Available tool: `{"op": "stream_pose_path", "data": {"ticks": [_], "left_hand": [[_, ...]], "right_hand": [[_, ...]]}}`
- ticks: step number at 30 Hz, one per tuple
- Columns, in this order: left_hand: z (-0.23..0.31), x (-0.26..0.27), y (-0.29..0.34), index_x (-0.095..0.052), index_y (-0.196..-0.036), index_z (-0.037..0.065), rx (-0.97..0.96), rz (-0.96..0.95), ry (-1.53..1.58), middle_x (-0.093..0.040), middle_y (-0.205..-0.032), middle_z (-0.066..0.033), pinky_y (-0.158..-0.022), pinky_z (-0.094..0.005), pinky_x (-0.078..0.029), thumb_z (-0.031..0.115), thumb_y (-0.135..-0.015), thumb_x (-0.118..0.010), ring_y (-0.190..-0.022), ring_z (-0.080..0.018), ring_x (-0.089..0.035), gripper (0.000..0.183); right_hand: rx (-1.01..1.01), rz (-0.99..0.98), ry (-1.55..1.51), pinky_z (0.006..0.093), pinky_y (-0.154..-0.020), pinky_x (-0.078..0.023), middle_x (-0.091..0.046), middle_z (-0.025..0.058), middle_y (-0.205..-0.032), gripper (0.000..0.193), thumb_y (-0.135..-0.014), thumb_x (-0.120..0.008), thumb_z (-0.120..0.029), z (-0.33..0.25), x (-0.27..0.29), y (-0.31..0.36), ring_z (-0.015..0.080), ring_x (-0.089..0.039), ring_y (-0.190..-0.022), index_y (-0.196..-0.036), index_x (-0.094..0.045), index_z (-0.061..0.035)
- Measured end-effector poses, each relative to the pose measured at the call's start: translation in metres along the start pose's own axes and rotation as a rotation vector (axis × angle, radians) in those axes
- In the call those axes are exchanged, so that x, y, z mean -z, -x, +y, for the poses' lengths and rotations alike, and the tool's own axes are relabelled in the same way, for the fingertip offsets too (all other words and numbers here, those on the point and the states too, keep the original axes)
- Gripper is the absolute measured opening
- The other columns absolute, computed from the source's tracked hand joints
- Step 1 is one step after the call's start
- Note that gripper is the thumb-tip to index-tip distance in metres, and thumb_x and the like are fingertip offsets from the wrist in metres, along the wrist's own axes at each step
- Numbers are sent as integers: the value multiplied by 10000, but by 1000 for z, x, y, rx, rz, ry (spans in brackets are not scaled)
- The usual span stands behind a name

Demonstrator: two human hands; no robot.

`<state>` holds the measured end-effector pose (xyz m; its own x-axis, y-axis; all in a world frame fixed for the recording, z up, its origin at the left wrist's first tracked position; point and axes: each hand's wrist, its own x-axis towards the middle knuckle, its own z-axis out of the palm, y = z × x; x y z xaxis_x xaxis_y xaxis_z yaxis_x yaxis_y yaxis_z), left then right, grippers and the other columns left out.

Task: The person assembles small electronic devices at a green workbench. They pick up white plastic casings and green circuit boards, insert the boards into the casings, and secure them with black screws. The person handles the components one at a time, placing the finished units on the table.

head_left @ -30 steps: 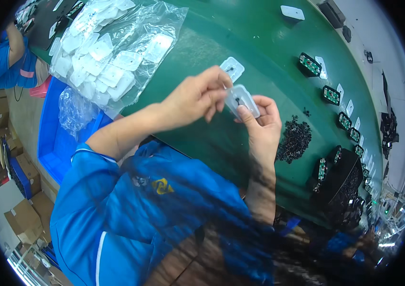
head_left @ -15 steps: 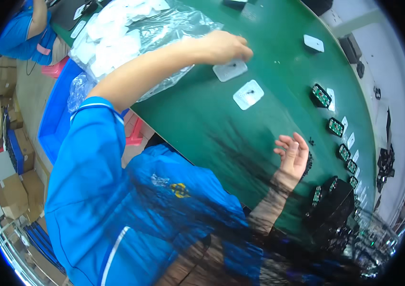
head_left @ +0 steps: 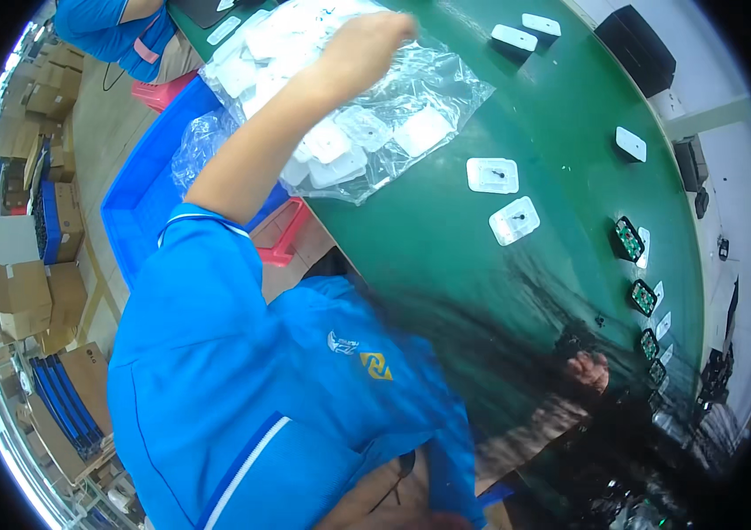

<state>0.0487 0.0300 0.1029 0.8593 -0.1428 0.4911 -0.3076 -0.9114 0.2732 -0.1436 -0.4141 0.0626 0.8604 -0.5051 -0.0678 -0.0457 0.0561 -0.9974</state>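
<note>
On the green table, a bag of white covers lies under the left hand. Whether either hand's fingers grasp anything, I cannot tell. Two loose covers lie between the hands, small black parts beside the right hand.

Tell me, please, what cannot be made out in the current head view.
All in the head view:
- Left hand: blur and its own turned back hide whether its fingers hold anything.
- Right hand: dark hair strands veil it, so its grip is unclear.
- Pile of small black parts: hair partly covers it; single pieces are too small to count.
- Co-worker: the top edge cuts off the head.
</note>
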Motion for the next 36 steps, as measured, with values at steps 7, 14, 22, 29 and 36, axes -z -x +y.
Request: {"op": "stream_pose_path", "data": {"ticks": [7,14,22,29,36], "left_hand": [[-75,16,71,-626,-909,3,26,-169,-332,-634,-921,-175,-761,-448,-475,178,-818,-613,-880,-368,-594,198],[-71,14,54,-643,-786,-44,34,-385,-350,-616,-900,-241,-761,-447,-476,322,-753,-699,-861,-392,-593,372],[-68,27,71,-496,-882,42,-20,-257,-256,-548,-843,-149,-704,-408,-412,108,-670,-745,-814,-358,-513,334],[-53,24,64,-489,-1067,40,237,-430,-681,-600,-900,-217,-700,-463,-473,394,-824,-628,-884,-387,-606,451],[-29,31,64,-561,-1068,16,303,-513,-594,-598,-994,-187,-772,-451,-463,366,-863,-585,-942,-377,-586,406]], "right_hand": [[30,-31,-11,214,-623,-418,-592,86,-927,307,-990,-442,-240,2,3,0,103,-516,-740,-1160,-475,14],[29,70,62,201,-618,-434,-606,87,-902,276,-974,-480,-213,-9,0,7,95,-541,-731,-1126,-505,16],[108,190,89,187,-595,-431,-637,75,-851,180,-931,-549,-122,7,27,0,81,-561,-698,-1047,-567,14],[392,224,724,244,-632,-423,-607,19,-865,135,-833,-656,-142,6,31,-36,101,-547,-733,-923,-661,-41],[441,-18,1130,347,-752,-465,-584,55,-895,214,-764,-700,-171,3,18,-86,217,-557,-844,-955,-661,-83]]}}
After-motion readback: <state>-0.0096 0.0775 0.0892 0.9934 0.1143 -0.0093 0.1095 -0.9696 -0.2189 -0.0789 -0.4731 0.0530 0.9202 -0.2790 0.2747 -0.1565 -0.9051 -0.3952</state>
